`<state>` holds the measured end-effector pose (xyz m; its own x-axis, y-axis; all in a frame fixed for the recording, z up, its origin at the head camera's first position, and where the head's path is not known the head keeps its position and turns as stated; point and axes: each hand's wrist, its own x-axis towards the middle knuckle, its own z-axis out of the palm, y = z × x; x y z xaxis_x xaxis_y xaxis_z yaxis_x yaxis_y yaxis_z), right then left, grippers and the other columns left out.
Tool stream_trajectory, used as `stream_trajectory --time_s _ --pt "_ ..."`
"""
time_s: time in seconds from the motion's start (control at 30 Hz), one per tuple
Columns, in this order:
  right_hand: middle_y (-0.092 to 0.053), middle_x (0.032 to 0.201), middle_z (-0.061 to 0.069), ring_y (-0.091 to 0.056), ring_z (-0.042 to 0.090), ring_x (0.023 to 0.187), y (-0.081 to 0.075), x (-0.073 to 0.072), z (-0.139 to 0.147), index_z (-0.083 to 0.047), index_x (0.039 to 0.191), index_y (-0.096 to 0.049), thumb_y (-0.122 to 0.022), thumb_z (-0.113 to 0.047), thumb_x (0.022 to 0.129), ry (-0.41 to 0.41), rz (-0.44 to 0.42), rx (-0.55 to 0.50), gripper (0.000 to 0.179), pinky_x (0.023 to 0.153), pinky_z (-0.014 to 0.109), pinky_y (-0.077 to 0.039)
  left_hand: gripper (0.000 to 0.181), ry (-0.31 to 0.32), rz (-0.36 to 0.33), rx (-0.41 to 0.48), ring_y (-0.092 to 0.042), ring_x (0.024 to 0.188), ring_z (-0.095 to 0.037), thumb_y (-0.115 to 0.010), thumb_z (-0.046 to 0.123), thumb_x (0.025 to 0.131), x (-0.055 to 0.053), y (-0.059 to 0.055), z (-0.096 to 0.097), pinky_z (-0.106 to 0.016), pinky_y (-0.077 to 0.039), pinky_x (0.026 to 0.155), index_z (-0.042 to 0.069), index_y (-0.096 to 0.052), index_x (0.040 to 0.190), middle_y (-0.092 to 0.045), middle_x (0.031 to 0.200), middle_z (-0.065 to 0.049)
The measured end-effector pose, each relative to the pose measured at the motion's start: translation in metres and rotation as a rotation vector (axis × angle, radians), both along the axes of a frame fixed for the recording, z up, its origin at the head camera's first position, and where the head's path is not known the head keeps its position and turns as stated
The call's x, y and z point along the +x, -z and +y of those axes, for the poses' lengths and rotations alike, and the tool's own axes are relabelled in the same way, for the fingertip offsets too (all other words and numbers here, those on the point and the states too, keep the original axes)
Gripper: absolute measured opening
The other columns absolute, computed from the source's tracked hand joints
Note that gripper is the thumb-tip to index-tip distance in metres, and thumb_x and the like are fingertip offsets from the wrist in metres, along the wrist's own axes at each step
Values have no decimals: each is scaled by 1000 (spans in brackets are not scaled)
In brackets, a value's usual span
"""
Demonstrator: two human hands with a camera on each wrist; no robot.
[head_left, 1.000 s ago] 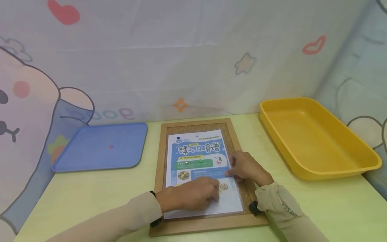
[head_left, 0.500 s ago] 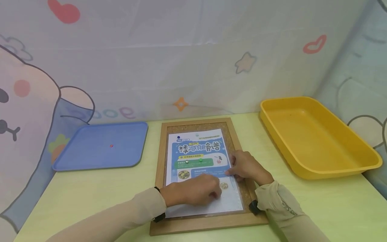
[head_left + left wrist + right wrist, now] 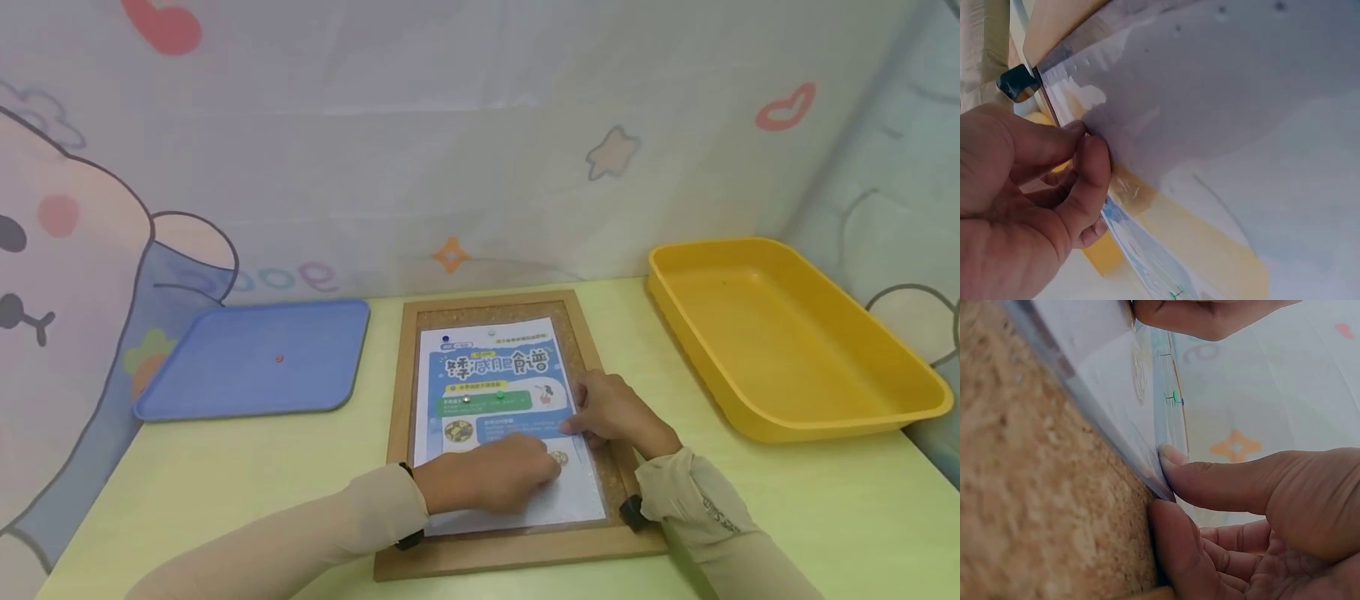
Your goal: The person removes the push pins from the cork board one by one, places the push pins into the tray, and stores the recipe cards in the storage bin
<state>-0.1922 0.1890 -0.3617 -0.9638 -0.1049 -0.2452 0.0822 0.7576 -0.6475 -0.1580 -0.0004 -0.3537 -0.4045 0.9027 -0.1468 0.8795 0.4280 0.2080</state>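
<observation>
A wood-framed cork board [image 3: 397, 392] lies on the green table with a blue poster [image 3: 495, 367] in a clear sleeve on it. My left hand [image 3: 552, 468] sits low on the poster, thumb and forefinger pinched together on the sheet [image 3: 1088, 134]. They seem to grip a small pushpin, which they hide. My right hand [image 3: 576, 425] rests at the poster's right edge. Its forefinger [image 3: 1210, 481] presses on the sleeve and its thumb lies on the cork beside it. A green pin [image 3: 500, 397] and a pale pin [image 3: 467, 399] stand mid-poster.
A flat blue tray [image 3: 225, 387] with one red pin [image 3: 279, 359] sits left of the board. A deep yellow bin [image 3: 787, 350] stands to the right. A printed fabric wall closes off the back and both sides.
My left hand has crept a little right and up along the poster's lower part, fingers still pinched. The right hand has stayed on the edge.
</observation>
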Motion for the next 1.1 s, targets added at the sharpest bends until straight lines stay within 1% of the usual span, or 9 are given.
stream_trajectory --time_s 0.17,0.27,0.43,0.57,0.83,0.97,1.1 --pt "-58 72 10 -57 16 53 3 2 0 -2 84 -54 -83 -7 78 11 -6 3 30 49 23 -49 13 -31 -74 -30 -42 54 -4 -66 2 89 -2 -1 3 -14 -32 50 12 -66 80 -49 63 6" --pt "-58 72 10 -56 16 52 3 2 -1 -2 83 -54 -83 -7 78 10 -3 2 30 49 22 -48 12 -51 -94 -51 -43 53 -4 -67 3 88 -2 -3 4 -15 -33 49 13 -69 83 -51 62 7" --pt "-57 70 9 -56 15 51 1 1 -1 -2 82 -54 -83 -6 78 5 4 -2 30 48 22 -49 10 -68 -142 -89 -47 61 -6 -66 5 91 -6 -7 5 -17 -37 54 13 -71 88 -53 67 6" --pt "-57 69 9 -56 15 51 0 -1 -1 -2 82 -54 -83 -6 78 1 4 -3 30 48 22 -48 10 -81 -176 -106 -49 66 -8 -65 7 93 -9 -10 6 -18 -39 58 13 -72 88 -54 70 6" --pt "-57 71 9 -56 16 53 -1 -1 0 -2 84 -54 -83 -7 79 -4 3 7 30 48 22 -48 12 -80 -206 -67 -54 68 -6 -67 5 90 -15 -8 5 -16 -44 62 13 -75 88 -62 73 8" --pt "-58 71 10 -57 16 54 -1 0 0 -1 85 -54 -83 -6 78 -6 8 1 30 48 23 -49 12 -92 -223 -42 -55 69 -5 -68 4 89 -16 -8 4 -15 -45 66 13 -75 87 -64 75 9" --pt "-58 72 10 -57 16 54 0 0 0 -1 85 -54 -82 -6 79 -6 4 -11 30 49 23 -50 12 -86 -227 0 -54 69 -4 -68 3 87 -15 -8 -1 -14 -45 67 13 -74 85 -63 74 9"
